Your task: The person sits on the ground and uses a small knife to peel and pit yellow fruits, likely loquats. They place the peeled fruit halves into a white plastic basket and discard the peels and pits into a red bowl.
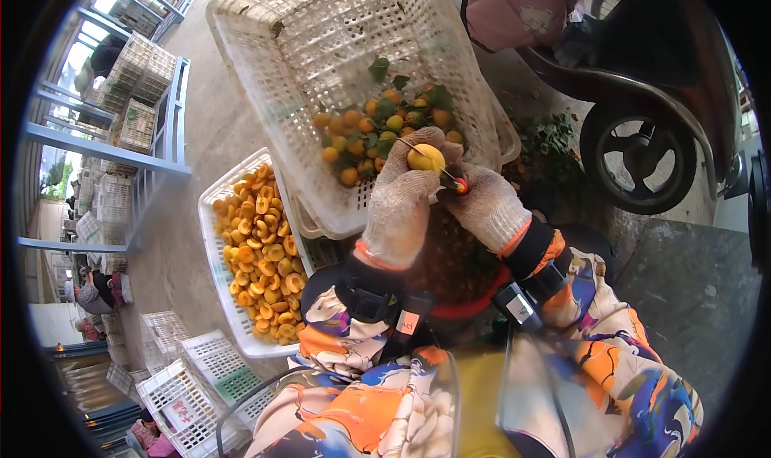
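My left hand (400, 199), in a knitted work glove, holds a whole yellow apricot (425, 158) between thumb and fingers. My right hand (485, 202), gloved likewise, grips a thin metal tool (447, 172) whose narrow shaft crosses the fruit. A small red and yellow end (461, 185) shows at the right fingers; whether it belongs to the tool I cannot tell. Both hands are above the near edge of a large white plastic crate (337, 30), tilted towards me, with whole apricots (352, 119) and green leaves in its lower part. Below my hands, a red-rimmed tub (464, 308) holds dark brownish bits.
Left of the large crate, a white crate (212, 265) is full of halved apricots (265, 253). A scooter wheel (639, 156) stands at right, beside leaf litter (551, 141). Empty crates (181, 407) lie lower left. Blue metal racks (108, 147) and a person (96, 292) are farther off.
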`<state>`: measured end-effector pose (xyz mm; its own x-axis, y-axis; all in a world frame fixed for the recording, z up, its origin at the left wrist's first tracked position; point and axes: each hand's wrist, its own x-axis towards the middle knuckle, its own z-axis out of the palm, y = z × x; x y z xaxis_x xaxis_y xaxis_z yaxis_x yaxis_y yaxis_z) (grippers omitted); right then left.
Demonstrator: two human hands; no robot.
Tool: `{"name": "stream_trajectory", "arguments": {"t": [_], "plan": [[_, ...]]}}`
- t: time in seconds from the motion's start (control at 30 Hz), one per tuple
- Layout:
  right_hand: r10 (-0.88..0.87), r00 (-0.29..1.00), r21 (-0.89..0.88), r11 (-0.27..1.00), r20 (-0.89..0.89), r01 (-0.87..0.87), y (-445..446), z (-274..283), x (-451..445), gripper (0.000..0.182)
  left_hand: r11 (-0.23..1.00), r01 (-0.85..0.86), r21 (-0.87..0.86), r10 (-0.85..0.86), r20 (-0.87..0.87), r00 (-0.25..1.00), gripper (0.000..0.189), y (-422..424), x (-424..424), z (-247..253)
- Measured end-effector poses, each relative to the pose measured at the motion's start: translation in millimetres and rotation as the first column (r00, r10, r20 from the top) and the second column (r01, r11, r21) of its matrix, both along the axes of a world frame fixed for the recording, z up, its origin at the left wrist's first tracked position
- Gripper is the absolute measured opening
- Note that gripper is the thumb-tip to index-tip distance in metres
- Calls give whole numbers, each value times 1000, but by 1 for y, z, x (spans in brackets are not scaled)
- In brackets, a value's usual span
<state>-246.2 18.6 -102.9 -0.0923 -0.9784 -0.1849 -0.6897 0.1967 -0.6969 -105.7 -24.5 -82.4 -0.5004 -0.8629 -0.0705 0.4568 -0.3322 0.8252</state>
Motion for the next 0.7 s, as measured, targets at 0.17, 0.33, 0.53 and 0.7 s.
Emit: {"name": "stream_trajectory", "arguments": {"t": [0.17,0.33,0.53,0.7], "plan": [[96,993,78,993,-63,-91,-1,3,-2,31,999,50,-9,-50,67,997,50,-6,11,-3],[-8,999,26,1000,-35,9,0,12,3,29,991,34,126,-8,-200,980,53,1,3,-8],[66,990,-36,997,-126,-71,-5,-17,-2,25,998,-4,-70,20,241,970,55,1,2,-4],[33,995,-74,996,-92,-40,-4,-11,0,23,979,0,205,39,-184,982,50,4,-1,-5]]}}
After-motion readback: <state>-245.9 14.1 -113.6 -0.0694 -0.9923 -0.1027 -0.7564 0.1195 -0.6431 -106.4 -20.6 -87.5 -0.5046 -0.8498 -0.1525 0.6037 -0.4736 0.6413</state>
